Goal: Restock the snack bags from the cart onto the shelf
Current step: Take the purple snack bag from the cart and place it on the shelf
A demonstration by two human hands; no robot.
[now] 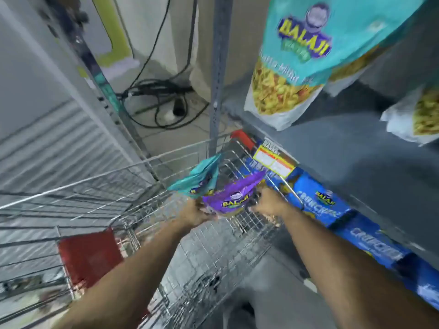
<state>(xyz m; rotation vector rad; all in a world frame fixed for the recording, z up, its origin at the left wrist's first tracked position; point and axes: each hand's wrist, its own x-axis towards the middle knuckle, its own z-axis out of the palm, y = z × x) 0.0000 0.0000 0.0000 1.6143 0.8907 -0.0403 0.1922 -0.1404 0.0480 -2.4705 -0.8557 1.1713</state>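
Both hands over the cart (142, 167): left hand (197, 213) and right hand (267, 201) clamped on purple bag (234, 198); teal bag (202, 179) beside. Lift both clear of the wire, keep them flat, then swing to shelf (344, 148).

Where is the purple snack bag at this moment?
The purple snack bag is near the centre of the head view, above the wire cart, held between the left hand and right hand.
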